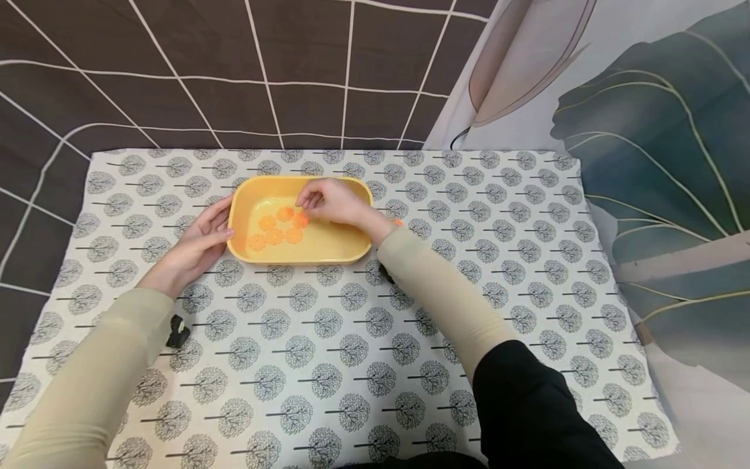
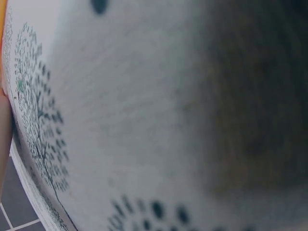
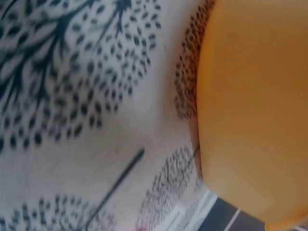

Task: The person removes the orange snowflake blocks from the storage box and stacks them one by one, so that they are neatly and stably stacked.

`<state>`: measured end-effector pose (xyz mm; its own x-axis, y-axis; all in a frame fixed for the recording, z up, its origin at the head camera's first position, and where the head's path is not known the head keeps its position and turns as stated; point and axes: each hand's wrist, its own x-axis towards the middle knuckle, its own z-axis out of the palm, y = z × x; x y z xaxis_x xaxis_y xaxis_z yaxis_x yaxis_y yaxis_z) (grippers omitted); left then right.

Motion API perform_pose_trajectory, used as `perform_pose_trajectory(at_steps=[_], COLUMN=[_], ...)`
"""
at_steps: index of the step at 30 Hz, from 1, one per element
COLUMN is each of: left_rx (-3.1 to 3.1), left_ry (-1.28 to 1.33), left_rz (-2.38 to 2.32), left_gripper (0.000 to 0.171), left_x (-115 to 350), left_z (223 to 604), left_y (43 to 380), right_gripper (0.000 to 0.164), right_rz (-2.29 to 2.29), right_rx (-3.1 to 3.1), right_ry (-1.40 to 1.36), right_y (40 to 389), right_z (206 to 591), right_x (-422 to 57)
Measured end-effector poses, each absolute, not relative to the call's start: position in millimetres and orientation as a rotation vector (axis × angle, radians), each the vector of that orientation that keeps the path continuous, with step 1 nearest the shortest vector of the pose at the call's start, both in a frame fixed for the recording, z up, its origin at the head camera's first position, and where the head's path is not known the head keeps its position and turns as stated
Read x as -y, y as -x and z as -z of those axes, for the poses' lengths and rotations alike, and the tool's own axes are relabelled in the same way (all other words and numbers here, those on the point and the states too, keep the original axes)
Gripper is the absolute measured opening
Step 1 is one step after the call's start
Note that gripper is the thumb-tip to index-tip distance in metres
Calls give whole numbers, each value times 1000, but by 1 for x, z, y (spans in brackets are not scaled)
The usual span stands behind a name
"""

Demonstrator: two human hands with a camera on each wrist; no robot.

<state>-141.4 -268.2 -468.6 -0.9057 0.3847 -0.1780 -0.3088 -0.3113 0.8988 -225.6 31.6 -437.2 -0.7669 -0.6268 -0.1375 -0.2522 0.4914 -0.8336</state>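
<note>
In the head view a yellow plastic basin [image 1: 336, 244] stands on the cloth-covered table. Several thin, flower-shaped orange pieces [image 1: 274, 236] lie on its bottom, mostly in the left half. My left hand [image 1: 196, 244] holds the basin at its left end, thumb on the rim and fingers along the outer wall. Inside the basin my right hand [image 1: 335, 200] reaches in from the right, fingers bent, right beside a brighter orange piece [image 1: 301, 219]. Whether the fingertips pinch that piece is unclear. The right wrist view shows the basin's outer wall [image 3: 255, 110] close up.
A tree-print cloth [image 1: 328, 365] covers the table. Just past the basin's right end, a bit of orange [image 1: 398, 222] shows beside my right wrist. A dark checked curtain [image 1: 222, 39] hangs behind the table, and a leaf-patterned one [image 1: 674, 163] on the right.
</note>
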Motion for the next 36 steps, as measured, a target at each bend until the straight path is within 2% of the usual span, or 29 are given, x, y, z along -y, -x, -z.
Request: perform_pose_trajectory(at_steps=[21,36], left_rx=[-1482,-1504], left_ry=[-85,-89], left_rz=[-2276,-2260], left_gripper=[76,74], left_x=[269,268], left_z=[470,468], left_y=[141,140], right_gripper=[34,34], right_rz=[856,743], right_rx=[-2462,-2490], right_ry=[946,969], right_y=[222,221], right_z=[446,445], right_x=[-20,-18])
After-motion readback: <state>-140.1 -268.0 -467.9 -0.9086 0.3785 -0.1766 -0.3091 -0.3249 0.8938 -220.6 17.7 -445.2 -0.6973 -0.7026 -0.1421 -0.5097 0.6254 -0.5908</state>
